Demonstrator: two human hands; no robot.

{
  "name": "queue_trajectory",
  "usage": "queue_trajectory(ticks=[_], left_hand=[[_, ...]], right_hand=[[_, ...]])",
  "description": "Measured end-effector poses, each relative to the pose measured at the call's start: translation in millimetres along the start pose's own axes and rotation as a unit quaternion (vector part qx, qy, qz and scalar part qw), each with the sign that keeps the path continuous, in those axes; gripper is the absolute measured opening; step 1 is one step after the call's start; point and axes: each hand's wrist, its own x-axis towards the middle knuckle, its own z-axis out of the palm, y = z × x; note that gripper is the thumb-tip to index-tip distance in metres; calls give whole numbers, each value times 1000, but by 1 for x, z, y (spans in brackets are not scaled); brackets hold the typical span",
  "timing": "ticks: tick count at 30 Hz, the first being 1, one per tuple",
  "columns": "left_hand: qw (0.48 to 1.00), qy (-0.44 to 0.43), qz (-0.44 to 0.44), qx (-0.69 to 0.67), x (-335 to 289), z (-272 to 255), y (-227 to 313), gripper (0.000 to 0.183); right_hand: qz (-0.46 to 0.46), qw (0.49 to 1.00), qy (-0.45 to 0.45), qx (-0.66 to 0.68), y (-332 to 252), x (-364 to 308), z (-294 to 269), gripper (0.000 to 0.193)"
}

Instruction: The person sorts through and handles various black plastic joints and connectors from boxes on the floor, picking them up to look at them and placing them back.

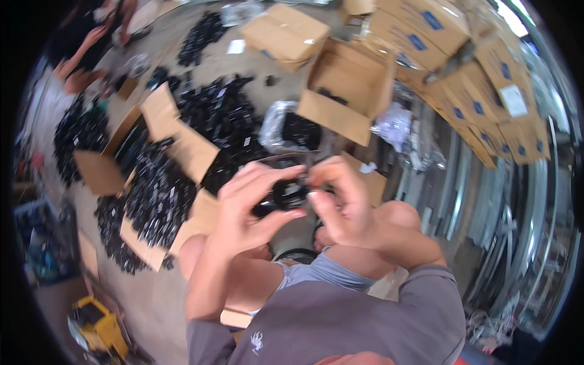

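In front of my knees I hold up a small glossy black part (288, 193), rounded and perhaps plastic; blur hides its exact kind. My left hand (243, 204) is closed round its left side, thumb below and fingers above. My right hand (344, 201) pinches at its right edge with thumb and fingertips. Whether a second small piece sits in that pinch, I cannot make out. Just beyond my hands is a clear plastic bag (275, 129) with black parts in it.
Heaps of black parts (222, 112) cover the floor ahead and left, some spilling from an open carton (100, 170). Ahead stands another open box (347, 82). Stacked cartons (450, 79) and long metal profiles (486, 237) line the right. Another person (85, 52) sits far left.
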Motion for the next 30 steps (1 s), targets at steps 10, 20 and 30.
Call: queue_trajectory(ticks=[10,20,30], left_hand=[[996,-34,-75,-41,-4,1,-2,53],[1000,1,19,20,-5,-1,-3,48],[998,14,63,24,-6,4,-9,51]], right_hand=[[8,999,-40,12,3,2,-7,13],[90,988,-26,122,5,-4,-1,14],[-34,998,-48,-27,-2,0,-11,15]])
